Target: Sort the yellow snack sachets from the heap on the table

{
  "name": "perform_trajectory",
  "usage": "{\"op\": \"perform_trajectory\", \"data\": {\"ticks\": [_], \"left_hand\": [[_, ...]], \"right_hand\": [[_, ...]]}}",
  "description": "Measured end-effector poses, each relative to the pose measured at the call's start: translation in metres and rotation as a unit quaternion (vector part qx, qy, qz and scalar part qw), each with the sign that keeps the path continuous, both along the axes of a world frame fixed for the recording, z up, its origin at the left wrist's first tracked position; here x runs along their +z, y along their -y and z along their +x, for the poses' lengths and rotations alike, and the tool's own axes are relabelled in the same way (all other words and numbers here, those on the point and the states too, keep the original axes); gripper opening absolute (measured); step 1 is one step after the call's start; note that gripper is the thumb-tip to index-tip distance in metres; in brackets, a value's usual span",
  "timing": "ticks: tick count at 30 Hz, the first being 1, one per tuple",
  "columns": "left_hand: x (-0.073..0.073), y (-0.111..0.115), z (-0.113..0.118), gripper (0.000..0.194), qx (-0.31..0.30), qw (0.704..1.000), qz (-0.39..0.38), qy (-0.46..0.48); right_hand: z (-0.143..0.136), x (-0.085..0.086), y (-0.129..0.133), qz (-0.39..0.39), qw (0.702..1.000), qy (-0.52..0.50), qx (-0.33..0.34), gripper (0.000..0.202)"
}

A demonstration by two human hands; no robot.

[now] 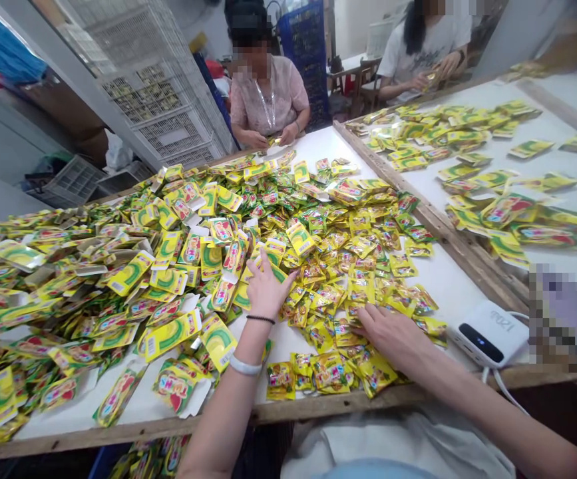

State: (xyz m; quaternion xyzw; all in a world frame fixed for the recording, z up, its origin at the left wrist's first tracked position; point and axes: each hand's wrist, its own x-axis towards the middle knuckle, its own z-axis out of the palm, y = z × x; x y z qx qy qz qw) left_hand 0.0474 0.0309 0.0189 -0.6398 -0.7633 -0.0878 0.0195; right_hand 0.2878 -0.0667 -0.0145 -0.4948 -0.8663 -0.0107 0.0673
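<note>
My left hand [267, 287] reaches over the heap with thumb and forefinger spread apart, at the border between the flat cartons and the small packets. Close to its fingers lie a yellow and green carton [300, 238] and a carton with a red melon print [224, 293]. On the right, my right hand [383, 327] lies palm down over shiny yellow packets [361, 285], fingers stretched out and touching them. Its fingertips are partly hidden. Nearer to me, a row of filled packets [331, 372] lies by the table's front edge.
A wooden strip [432, 219] divides the white table, with more cartons [512, 206] beyond it. A white power bank [490, 332] with cables stands at right. Two people sit across the table, handling cartons. Stacked white crates [168, 86] stand behind at left.
</note>
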Motion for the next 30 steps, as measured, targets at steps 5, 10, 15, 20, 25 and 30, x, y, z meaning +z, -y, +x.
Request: {"op": "perform_trajectory", "data": {"ticks": [5,10,15,20,25,30], "left_hand": [[0.005,0.013,-0.013,0.093,-0.062,0.994,0.024,0.081],[0.016,0.054,-0.021,0.057,-0.054,0.898,0.066,0.431],[0.021,0.096,0.013,0.032,-0.143,0.660,-0.222,0.704],[0.027,0.113,0.035,0.024,-0.181,0.626,-0.274,0.707],[0.023,0.118,0.037,0.028,-0.183,0.721,-0.239,0.625],[0.009,0.122,0.037,0.038,-0.240,0.739,-0.261,0.572]], "right_hand": [[0.028,0.010,-0.001,-0.104,0.967,-0.224,-0.062,0.020],[0.032,0.034,-0.004,-0.268,0.745,-0.599,-0.117,0.023],[-0.011,0.074,-0.012,-0.333,0.615,-0.713,-0.053,0.027],[-0.035,0.089,-0.018,-0.321,0.644,-0.695,0.018,0.016],[-0.023,0.089,-0.012,-0.240,0.846,-0.465,0.106,0.013],[-0.014,0.099,0.000,-0.242,0.926,-0.260,0.128,0.016]]}}
